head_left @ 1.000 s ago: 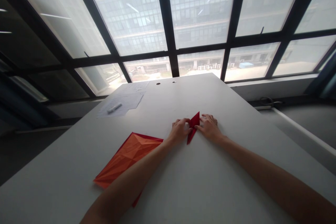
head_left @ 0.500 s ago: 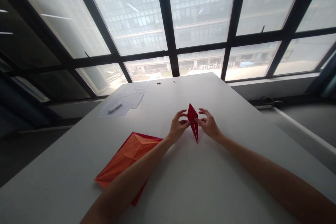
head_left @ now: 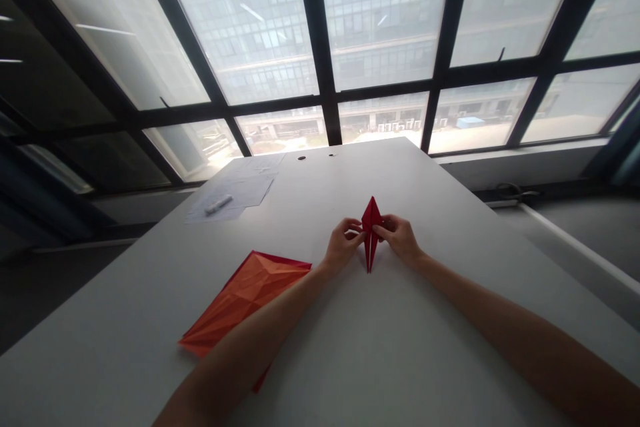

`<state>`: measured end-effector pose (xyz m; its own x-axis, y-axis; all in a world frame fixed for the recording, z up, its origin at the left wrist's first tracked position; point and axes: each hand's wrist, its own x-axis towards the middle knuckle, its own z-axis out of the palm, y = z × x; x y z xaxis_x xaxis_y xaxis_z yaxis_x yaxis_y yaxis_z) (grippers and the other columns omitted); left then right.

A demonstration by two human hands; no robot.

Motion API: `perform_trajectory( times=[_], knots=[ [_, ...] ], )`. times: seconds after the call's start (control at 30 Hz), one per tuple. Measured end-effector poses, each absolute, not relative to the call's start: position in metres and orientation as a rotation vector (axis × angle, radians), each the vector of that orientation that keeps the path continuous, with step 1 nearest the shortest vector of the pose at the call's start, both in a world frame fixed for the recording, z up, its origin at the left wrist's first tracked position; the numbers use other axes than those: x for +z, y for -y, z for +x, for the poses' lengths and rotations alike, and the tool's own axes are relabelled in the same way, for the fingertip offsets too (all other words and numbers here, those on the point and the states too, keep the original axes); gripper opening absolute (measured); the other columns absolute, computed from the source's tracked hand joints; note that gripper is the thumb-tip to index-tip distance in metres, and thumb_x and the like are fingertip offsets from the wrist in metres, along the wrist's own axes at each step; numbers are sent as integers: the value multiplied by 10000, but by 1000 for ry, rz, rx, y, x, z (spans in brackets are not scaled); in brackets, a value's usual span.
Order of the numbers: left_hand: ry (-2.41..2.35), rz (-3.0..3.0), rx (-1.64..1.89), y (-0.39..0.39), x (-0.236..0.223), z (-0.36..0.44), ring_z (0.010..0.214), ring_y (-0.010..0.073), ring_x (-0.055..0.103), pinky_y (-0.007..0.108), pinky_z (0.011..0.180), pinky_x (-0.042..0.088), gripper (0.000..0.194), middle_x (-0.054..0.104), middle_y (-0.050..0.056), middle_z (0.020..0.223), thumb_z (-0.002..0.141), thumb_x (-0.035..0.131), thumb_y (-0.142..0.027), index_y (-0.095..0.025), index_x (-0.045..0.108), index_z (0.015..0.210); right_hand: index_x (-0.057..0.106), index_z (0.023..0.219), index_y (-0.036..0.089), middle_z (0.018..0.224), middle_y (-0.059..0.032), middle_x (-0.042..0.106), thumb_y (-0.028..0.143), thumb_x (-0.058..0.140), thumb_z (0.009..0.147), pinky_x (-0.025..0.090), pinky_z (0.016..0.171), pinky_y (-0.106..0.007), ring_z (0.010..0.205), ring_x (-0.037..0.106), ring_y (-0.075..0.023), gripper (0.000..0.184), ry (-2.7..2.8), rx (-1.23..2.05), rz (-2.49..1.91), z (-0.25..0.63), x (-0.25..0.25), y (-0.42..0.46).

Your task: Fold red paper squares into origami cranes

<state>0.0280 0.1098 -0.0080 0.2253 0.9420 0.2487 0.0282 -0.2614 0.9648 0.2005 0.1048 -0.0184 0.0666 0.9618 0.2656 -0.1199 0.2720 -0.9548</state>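
Observation:
A red folded paper (head_left: 371,217), a narrow kite shape with a slit down its lower half, stands out over the white table (head_left: 400,347). Its pointed top faces away from me and its two thin legs point towards me. My left hand (head_left: 345,241) pinches its left edge between thumb and curled fingers. On the opposite edge, my right hand (head_left: 399,237) grips it, thumb in front and fingers behind. The fingertips behind the paper are hidden.
Creased orange paper (head_left: 245,293) lies over red paper (head_left: 259,383) at the left, partly beneath my left forearm. Farther back, white sheets (head_left: 250,190) carry a whitish marker-like tube (head_left: 219,205). Windows (head_left: 380,20) rise beyond the table's far edge.
The folded paper has turned slightly, its top swinging right and its legs left. My right fingers, spread before, have closed behind it. My left fingers have curled in.

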Motion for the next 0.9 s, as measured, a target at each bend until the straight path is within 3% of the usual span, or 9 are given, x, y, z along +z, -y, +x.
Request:
perform_trajectory(
  times=[0.2, 0.43, 0.6, 0.9],
  knots=[
    [-910, 1541, 1209, -111, -8, 28, 708, 115, 626, 227, 637, 509, 280, 645, 21, 876, 757, 768, -331, -155, 592, 887, 709, 929, 151, 790, -68, 733, 432, 803, 700, 514, 548, -290, 638, 644, -181, 375, 1226, 1021, -906, 200, -21, -105],
    [-936, 1695, 1112, -112, -8, 26, 811, 163, 644, 263, 709, 524, 256, 675, 55, 895, 806, 728, -391, -156, 653, 873, 708, 902, 161, 763, -62, 730, 446, 812, 685, 515, 546, -297, 617, 639, -181, 373, 1189, 1034, -917, 201, -19, -105],
    [-896, 1837, 1066, -113, -12, 28, 812, 145, 624, 238, 670, 523, 186, 620, 61, 963, 796, 733, -317, -152, 666, 848, 696, 904, 159, 761, -61, 731, 449, 825, 666, 529, 577, -309, 623, 646, -183, 396, 1102, 1062, -926, 203, -19, -108],
    [-1009, 1818, 1112, -113, -17, 29, 741, 129, 632, 218, 622, 513, 104, 651, 29, 863, 829, 670, -255, -169, 614, 848, 686, 830, 162, 670, -31, 686, 452, 835, 633, 463, 504, -268, 557, 576, -143, 381, 1133, 1019, -942, 201, -18, -108]
  ],
)
